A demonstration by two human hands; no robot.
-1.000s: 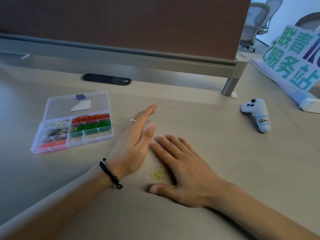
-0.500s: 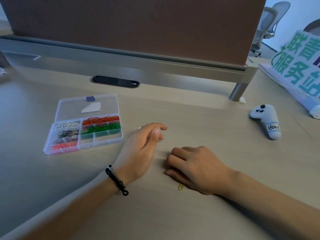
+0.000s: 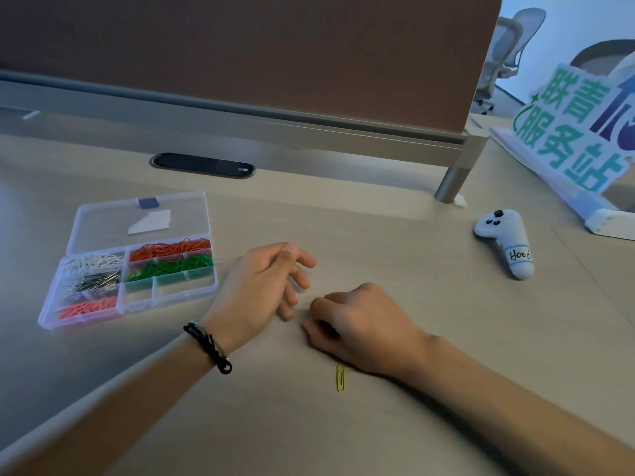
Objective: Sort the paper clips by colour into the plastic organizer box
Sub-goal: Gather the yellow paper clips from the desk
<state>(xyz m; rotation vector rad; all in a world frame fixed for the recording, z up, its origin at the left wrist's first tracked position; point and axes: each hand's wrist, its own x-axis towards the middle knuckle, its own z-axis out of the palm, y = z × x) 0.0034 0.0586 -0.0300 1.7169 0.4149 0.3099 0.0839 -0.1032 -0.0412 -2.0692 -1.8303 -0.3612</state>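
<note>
Beige desk [image 3: 429,269], brown divider [image 3: 240,46] behind, office chairs [image 3: 512,39] past it. Left hand [image 3: 264,286] is lying loose, gripping nothing; right hand [image 3: 360,324] is sitting curled on the desk, can't tell if it's holding clips. Organizer box [image 3: 137,297] is sitting open at left with sorted clips; one yellow clip [image 3: 340,377] is lying just by the right wrist.
</note>
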